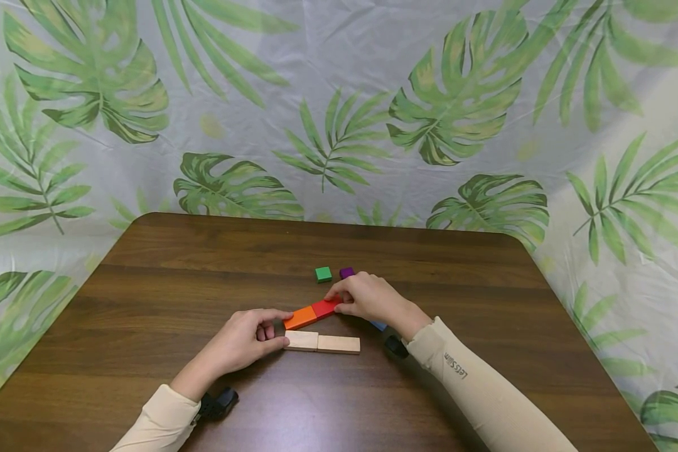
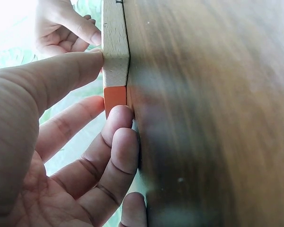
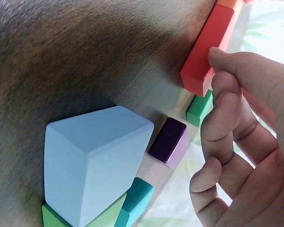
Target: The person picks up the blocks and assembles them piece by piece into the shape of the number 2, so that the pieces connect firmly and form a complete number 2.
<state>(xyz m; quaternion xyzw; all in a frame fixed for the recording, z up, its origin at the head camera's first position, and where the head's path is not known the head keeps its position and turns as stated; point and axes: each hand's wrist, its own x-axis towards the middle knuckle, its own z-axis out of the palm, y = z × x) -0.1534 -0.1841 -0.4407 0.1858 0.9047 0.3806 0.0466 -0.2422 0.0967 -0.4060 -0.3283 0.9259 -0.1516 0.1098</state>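
My right hand (image 1: 375,298) pinches the right end of a red block (image 1: 324,308) between thumb and fingers, its other fingers curled below in the right wrist view. The red block meets an orange block (image 1: 301,317) end to end, and the two slant up to the right. At the orange block's left end is my left hand (image 1: 240,342), index fingertip on its corner and curled fingers against its end in the left wrist view. Its thumb touches a plain wooden block (image 1: 302,340). A second plain wooden block (image 1: 339,344) adjoins that one on the right.
Behind the right hand sit a green block (image 1: 323,274) and a purple block (image 1: 347,272). Beneath the right wrist, a blue block (image 3: 90,161) stands close to a teal block (image 3: 139,194) and a light green block (image 3: 109,213). Leaf-printed cloth (image 1: 339,125) hangs behind the wooden table (image 1: 203,251).
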